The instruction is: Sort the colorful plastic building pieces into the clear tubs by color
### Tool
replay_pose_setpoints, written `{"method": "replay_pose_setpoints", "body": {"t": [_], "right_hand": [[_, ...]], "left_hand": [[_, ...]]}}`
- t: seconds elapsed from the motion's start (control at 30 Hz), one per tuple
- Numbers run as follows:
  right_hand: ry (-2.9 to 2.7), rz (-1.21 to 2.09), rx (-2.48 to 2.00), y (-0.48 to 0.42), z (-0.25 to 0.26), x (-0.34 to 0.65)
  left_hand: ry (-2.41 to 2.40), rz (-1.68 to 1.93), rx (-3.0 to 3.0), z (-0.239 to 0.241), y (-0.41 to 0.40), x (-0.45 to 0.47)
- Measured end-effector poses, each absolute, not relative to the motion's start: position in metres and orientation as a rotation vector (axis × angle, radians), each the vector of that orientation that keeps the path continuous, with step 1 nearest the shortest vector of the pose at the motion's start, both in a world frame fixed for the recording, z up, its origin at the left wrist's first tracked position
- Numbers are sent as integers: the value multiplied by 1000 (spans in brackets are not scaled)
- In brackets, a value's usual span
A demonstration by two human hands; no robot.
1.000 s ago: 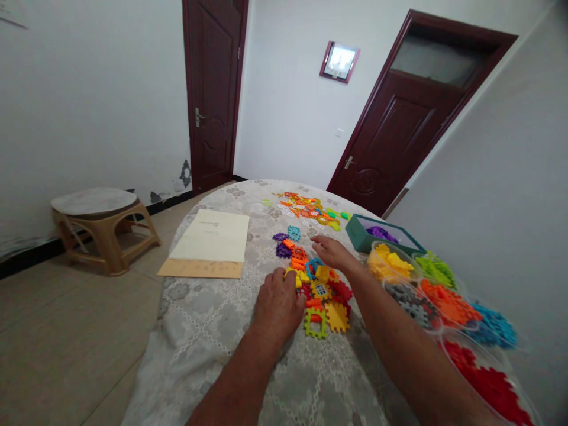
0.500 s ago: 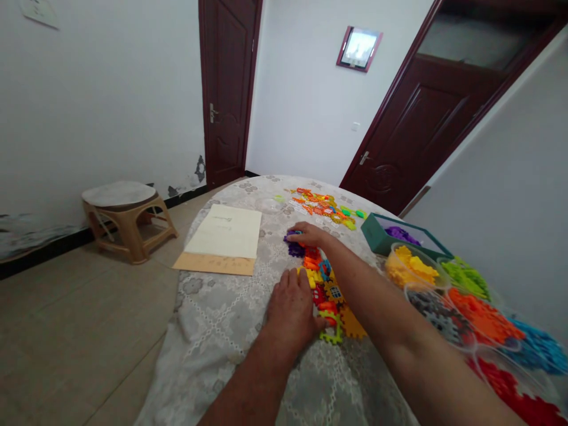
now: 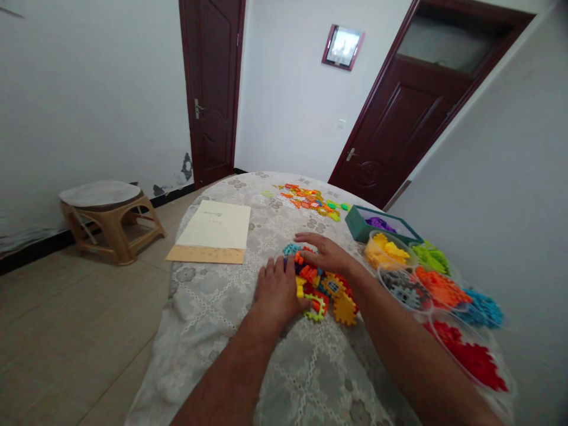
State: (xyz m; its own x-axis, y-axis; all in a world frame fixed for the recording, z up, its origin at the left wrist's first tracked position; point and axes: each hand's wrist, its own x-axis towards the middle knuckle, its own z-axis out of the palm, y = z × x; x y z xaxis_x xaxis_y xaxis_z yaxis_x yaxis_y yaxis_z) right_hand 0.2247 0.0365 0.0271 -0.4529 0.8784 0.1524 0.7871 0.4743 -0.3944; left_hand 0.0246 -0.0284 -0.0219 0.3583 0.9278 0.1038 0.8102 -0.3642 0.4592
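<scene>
A heap of toothed plastic building pieces lies on the cloth between my hands. In it I make out an orange piece (image 3: 309, 273), a lime green toothed frame (image 3: 316, 315), a yellow-orange toothed plate (image 3: 344, 307) and a light blue piece (image 3: 291, 248). My left hand (image 3: 277, 296) rests along the heap's left side, fingers stretched and thumb out by the lime frame. Above the far right part of the heap, my right hand (image 3: 331, 254) has its fingers extended and apart. Its fingers and palm hide some pieces, and purple bits show beside the left fingertips.
Clear tubs hold yellow (image 3: 386, 251), lime (image 3: 430, 257), grey (image 3: 404, 290), orange (image 3: 444, 287), blue (image 3: 483, 307) and red pieces (image 3: 470, 349). Behind them stands a green box (image 3: 355, 223) with purple pieces. Loose bright pieces (image 3: 310, 201) lie farther back. Paper sheets (image 3: 217, 228) lie left.
My right hand has drawn back toward me and the pieces under it sit closer together. Light blue pieces now show at the heap's far end. The whole view has shifted somewhat.
</scene>
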Motion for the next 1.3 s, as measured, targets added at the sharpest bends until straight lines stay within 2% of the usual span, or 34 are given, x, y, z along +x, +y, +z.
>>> {"method": "replay_pose_setpoints", "body": {"t": [0.13,0.37,0.5,0.67,0.8,1.03,1.3], "right_hand": [[-2229,163,-1724,-36,18,258],[-2088,52,-1988,-125,-54,259],[-2094,38,-1942,-110,-63,245],[-2163,76,-1532,-80,-61,251],[-2012,159,-1334,-74,-65,262],[-1673,266,-1369,-81,-50,270],[-1309,477,-1467,-87,-44,273]], "left_hand": [[1415,463,2361,-18,-30,24],[1285,360,2454,-19,-30,23],[1315,388,2498,-20,-24,22],[1370,352,2519,-19,-18,20],[1322,334,2529,-17,-18,21],[1093,389,2585,-15,-18,26],[954,749,2579,-26,-7,25]]}}
